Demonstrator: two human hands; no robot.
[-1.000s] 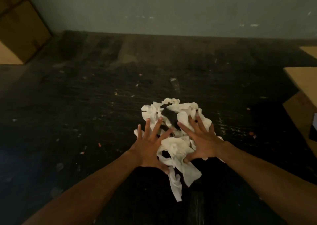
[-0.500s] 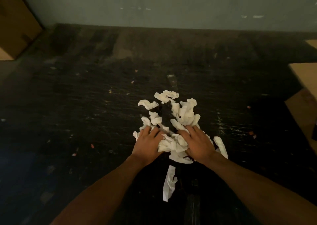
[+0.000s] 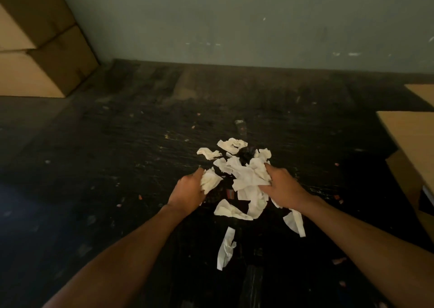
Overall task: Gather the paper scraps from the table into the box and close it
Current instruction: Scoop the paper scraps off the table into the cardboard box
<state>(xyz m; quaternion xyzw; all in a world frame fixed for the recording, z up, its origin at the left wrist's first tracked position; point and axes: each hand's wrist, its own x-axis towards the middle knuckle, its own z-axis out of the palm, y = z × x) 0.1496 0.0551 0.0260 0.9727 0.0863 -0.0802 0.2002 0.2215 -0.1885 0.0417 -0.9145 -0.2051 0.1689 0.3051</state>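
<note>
White crumpled paper scraps [image 3: 232,146] lie in a loose pile on the dark table [image 3: 117,166]. My left hand [image 3: 189,191] is closed around a small wad of scraps at the pile's left side. My right hand [image 3: 281,186] grips a bigger bunch that hangs down from it. More scraps lie beyond the hands, and some loose strips [image 3: 226,249] lie nearer to me. The open cardboard box [image 3: 408,143] sits at the right edge, only partly in view.
Stacked cardboard boxes [image 3: 35,49] stand at the far left corner against a grey wall. Small specks of debris dot the scratched table surface.
My fingers went from spread flat over the pile to curled around the scraps. Both hands have lifted and drawn apart, each holding paper, and some strips have dropped free.
</note>
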